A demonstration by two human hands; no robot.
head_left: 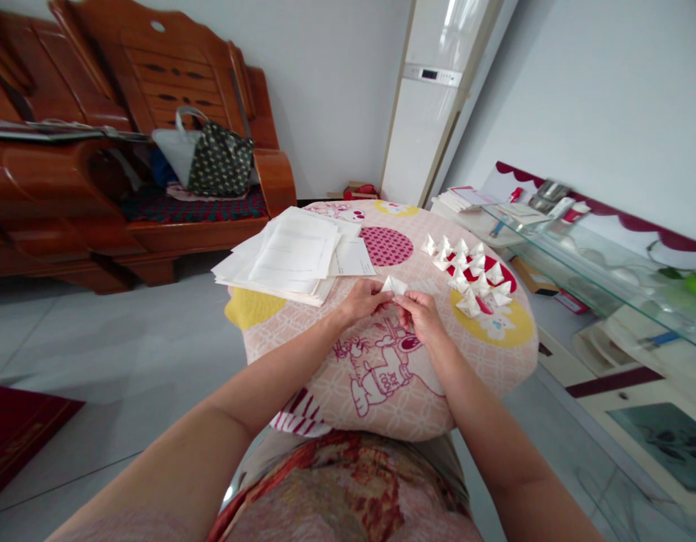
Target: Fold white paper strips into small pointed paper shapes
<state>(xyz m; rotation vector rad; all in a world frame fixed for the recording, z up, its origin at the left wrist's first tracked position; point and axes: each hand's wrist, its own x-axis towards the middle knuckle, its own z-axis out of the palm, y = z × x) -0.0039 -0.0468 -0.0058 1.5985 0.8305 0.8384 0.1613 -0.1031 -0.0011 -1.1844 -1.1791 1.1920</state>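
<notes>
Between my two hands is a small piece of folded white paper (394,285), its pointed top showing above my fingers. My left hand (364,299) pinches its left side, and my right hand (420,312) pinches the right side. Both hands are over the round table with the patterned cloth (348,376). Right of my hands stand several small folded paper boats (477,271), grouped in rough rows. A stack of white paper sheets (294,252) lies to the left, its sheets fanned unevenly. The lower part of the held paper is hidden by my fingers.
A glass-shelved cabinet (608,263) with papers and metal cups is close to the table's right side. At the left stands a wooden bench (172,68) bearing a dark patterned bag (221,159). Behind the table rises a tall white appliance (424,113). A dark red box (25,436) is at lower left.
</notes>
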